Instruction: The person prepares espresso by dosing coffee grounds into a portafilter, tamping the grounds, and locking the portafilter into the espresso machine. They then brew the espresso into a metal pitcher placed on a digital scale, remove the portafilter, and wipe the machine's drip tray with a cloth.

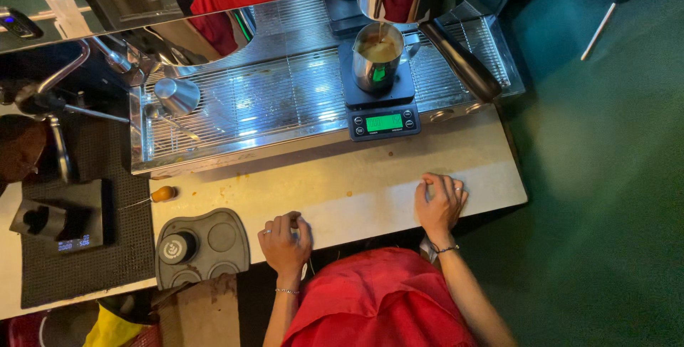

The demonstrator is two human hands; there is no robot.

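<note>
My left hand rests on the pale counter near its front edge, fingers curled, holding nothing. My right hand lies flat on the counter further right, fingers spread, also with nothing in it. Beyond them, a steel pitcher stands on a black scale with a green display, on the espresso machine's drip tray. A thin stream of coffee falls into the pitcher, which holds brown liquid.
A grey tamping mat with a black tamper sits left of my left hand. A small wooden-handled tool lies beside it. A second scale rests on a black mat at far left. A steam wand angles over the tray's right side.
</note>
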